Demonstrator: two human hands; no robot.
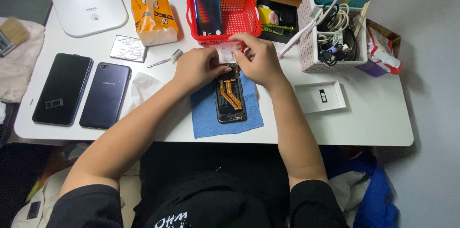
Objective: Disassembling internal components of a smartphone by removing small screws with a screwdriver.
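An opened phone with orange flex cables lies back-up on a blue cloth at the middle of the white table. Both hands meet over the phone's top end. My left hand rests its fingertips on the phone's upper edge. My right hand pinches a small clear film or plastic piece just above the phone; the left fingers touch it too. What lies under the fingers is hidden.
A red basket with a dark phone leaning in it stands behind the hands. Two dark phones lie at the left, near a tissue pack, a lamp base and a small screwdriver. A cable-filled pink basket and a white box lid are at the right.
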